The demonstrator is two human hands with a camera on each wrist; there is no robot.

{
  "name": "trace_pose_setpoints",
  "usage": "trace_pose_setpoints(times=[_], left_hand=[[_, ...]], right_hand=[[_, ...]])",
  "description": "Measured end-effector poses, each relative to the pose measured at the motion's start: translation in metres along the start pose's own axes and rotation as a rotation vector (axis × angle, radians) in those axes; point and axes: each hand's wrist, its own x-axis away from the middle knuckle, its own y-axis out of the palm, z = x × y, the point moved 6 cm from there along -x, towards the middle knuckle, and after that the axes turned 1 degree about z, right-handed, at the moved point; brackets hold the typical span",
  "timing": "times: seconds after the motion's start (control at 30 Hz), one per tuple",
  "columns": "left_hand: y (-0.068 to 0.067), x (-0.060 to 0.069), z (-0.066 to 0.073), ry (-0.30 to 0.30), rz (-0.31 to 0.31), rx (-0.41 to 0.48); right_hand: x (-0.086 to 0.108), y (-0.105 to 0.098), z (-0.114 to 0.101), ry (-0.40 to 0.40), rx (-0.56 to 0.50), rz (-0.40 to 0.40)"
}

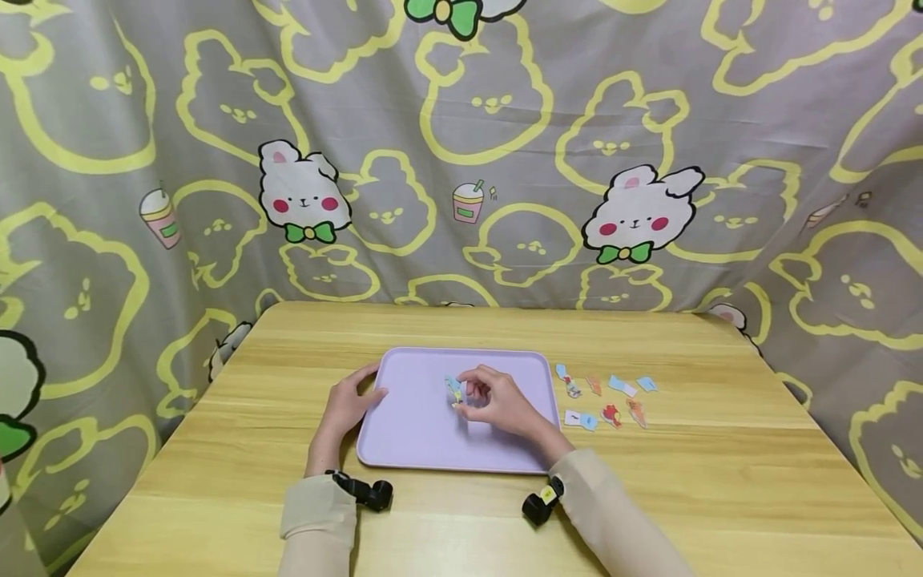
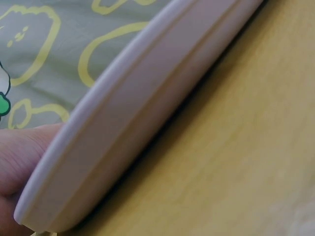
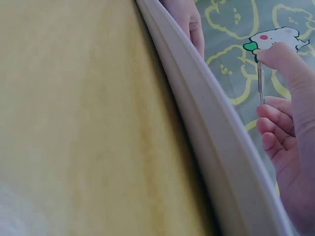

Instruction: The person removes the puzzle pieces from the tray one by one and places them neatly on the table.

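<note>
A lilac tray (image 1: 411,433) lies on the wooden table. At its left side my left hand (image 1: 348,405) holds the edge, thumb over the rim and fingers along the outside. Over the middle of the tray, my right hand (image 1: 497,399) pinches a small blue, yellow and green puzzle piece (image 1: 453,389) between thumb and fingers. The piece stands on edge; in the right wrist view its thin side (image 3: 261,82) shows between thumb and fingertips. In the left wrist view the tray wall (image 2: 123,103) hides much of the left hand (image 2: 19,157).
Several puzzle pieces lie right of the tray in two loose rows, among them a red piece (image 1: 611,414), an orange one (image 1: 638,412) and a white and blue one (image 1: 581,419). A patterned grey curtain (image 1: 389,104) hangs behind the table (image 1: 721,481).
</note>
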Motion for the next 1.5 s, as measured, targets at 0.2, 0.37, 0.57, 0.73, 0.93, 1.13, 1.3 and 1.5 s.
trace_pose_setpoints(times=[0.2,0.37,0.57,0.73,0.93,1.13,1.3,1.5], left_hand=[[0.001,-0.001,0.0,0.007,-0.006,-0.003],[0.002,-0.003,-0.003,0.001,-0.004,-0.01],[0.002,-0.003,-0.003,-0.004,-0.007,-0.018],[0.001,-0.002,-0.003,-0.004,-0.005,-0.017],[0.001,-0.001,-0.002,0.001,-0.004,-0.028],[0.001,-0.001,-0.001,-0.003,-0.009,-0.032],[0.0,-0.001,-0.001,-0.007,-0.008,-0.032],[0.0,-0.002,-0.001,-0.007,-0.013,-0.025]], right_hand=[[0.004,-0.005,0.0,0.011,-0.024,0.037],[0.009,-0.013,0.002,0.017,-0.011,0.068],[0.014,-0.023,-0.001,0.04,0.022,0.084],[0.02,-0.032,-0.009,0.05,0.025,0.091],[0.029,-0.043,0.001,0.037,0.023,0.12],[0.04,-0.057,0.01,0.022,0.025,0.139],[0.049,-0.07,0.015,0.036,0.057,0.154],[0.061,-0.085,0.015,0.069,0.087,0.164]])
